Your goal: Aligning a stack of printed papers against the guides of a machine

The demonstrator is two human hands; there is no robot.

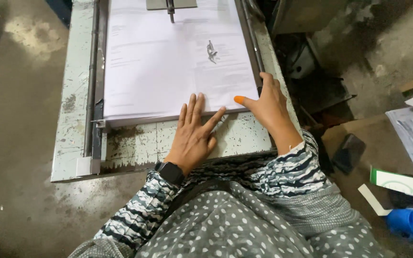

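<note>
— We're over a rough grey concrete floor [15, 143], and in front of us stands the worn, pale green metal bench [72, 95] with its chipped paint. On it lies the thick stack of white printed paper sheets [168, 62], set between the dark metal guide rail [91, 86] on one side and the bench's far edge on the other.

— And our hands?

— Our left hand [194, 134], with the black wristwatch [169, 172] just below it, lies flat and spread, fingertips on the near edge of the stack, palm on the bare bench. Our right hand [268, 107] is also open, gripping nothing; it presses against the stack's near right corner, the thumb with its orange tip [239, 100] resting on the top sheet.

— So which step are we in?

— We judge we're squaring the stack: pushing the sheets flush at the near edge and the right side. The near edge looks fairly even, though we can't tell how true the far end is under the grey metal clamp plate [170, 5] at the top.

— What does the next move call for?

— Light, even pressure from both palms, we'd say, so the top sheets don't slide or buckle, and keeping the stack seated toward the guide rail.

— Anything else about?

— To our right, on the floor, a small white and green carton [397, 181], a blue plastic cup [409, 222] and a dark flat object [349, 152], well apart from the bench.
</note>
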